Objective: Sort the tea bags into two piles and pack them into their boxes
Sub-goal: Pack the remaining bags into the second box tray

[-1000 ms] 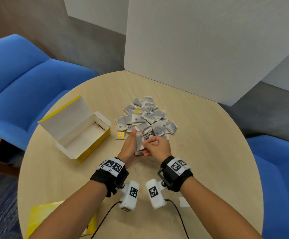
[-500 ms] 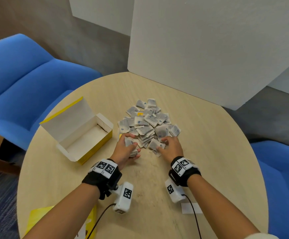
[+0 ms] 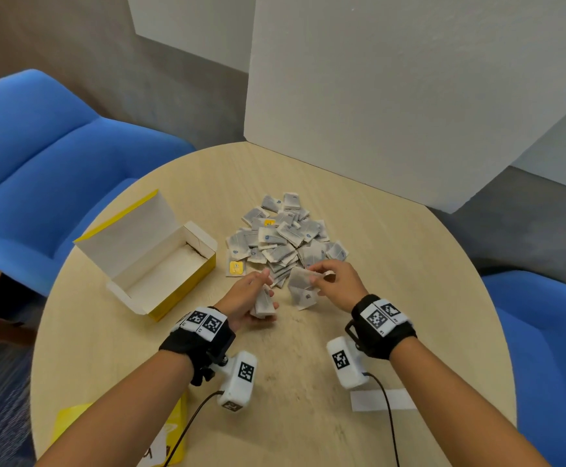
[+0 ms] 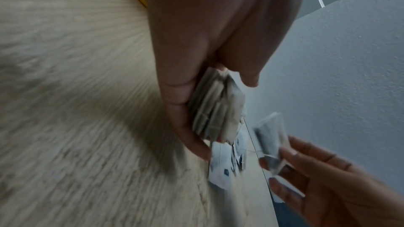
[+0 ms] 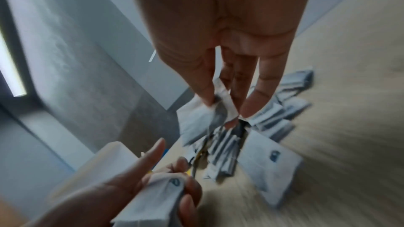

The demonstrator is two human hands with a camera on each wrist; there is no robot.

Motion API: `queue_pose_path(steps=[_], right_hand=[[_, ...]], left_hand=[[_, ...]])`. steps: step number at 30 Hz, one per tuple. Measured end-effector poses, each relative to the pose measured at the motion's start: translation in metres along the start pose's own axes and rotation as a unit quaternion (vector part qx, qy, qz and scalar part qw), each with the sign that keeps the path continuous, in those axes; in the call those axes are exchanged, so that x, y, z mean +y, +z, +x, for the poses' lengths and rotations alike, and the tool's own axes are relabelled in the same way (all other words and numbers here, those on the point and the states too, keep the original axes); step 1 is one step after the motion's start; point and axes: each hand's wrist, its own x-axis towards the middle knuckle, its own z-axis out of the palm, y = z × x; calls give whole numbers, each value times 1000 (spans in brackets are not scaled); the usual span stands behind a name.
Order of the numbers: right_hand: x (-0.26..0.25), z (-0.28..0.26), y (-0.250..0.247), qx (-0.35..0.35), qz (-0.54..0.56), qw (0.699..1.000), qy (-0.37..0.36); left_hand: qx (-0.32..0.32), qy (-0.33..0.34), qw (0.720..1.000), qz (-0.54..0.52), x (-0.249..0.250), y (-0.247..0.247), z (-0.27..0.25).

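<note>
- Nearest, at the desk's (image 3: 393,264) front edge: a yellow box (image 3: 72,429), partly cut off by the frame, left of the left forearm; a white paper strip (image 3: 382,399) lies by the right forearm.
- Left hand (image 3: 248,298) is curled round a stack of grey tea bags (image 3: 263,303), held on edge between thumb and fingers just above the desk; the left wrist view shows the stack (image 4: 216,110) clamped tight.
- Right hand (image 3: 335,284) pinches a few loose tea bags (image 3: 300,281) at their top edge with thumb and fingertips (image 5: 205,96); they dangle over the near edge of the pile.
- Hands are near each other, not touching.
- Main pile of tea bags (image 3: 285,237) sits mid-desk, just beyond both hands; mostly grey with blue marks, with a yellow-tagged bag (image 3: 236,267) at its left edge.
- Open yellow box (image 3: 160,264), white inside, lid flipped back, lies left of the pile; looks empty.
- Beyond: blue chairs (image 3: 55,163) and a white board (image 3: 393,96) standing at the desk's far rim.
</note>
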Motion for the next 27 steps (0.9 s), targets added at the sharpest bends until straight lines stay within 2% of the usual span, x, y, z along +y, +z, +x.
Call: queue_pose_path(steps=[4,7,9,10,12,14,16,18,20,22,24,27], right_hand=[[-30,-8,-6,-96,32,991,-84],[-40,-11,7,-165,93,979,-73],[-41,-13,22,-160,93,981,-53],[-40,-14,28,-134,74,987,-51],[-35,-12,38,-63,28,995,-68],[-28,-7,40,4,27,997,-72],[-15,0,34,92,40,995,-27],[2,5,23,154,10,986,65],[18,5,19,120,-56,980,147],[25,1,24,67,-120,974,178],[24,-1,33,63,-149,972,169],[18,-1,42,60,-171,974,138]], left_hand=[[-51,-28,998,22,3,3,-5],[-119,-52,991,24,5,7,-11],[-179,-63,982,-4,5,9,-13],[-190,-65,980,-10,5,10,-14],[-172,-53,984,6,5,13,-16],[-134,-28,990,19,3,11,-14],[-100,-15,995,7,3,4,-8],[-76,-20,997,-14,3,-4,-4],[-57,-26,997,-36,4,-10,0],[-22,-20,999,-38,5,-11,2],[7,-13,999,-28,5,-11,2],[16,-13,1000,-17,1,-8,2]])
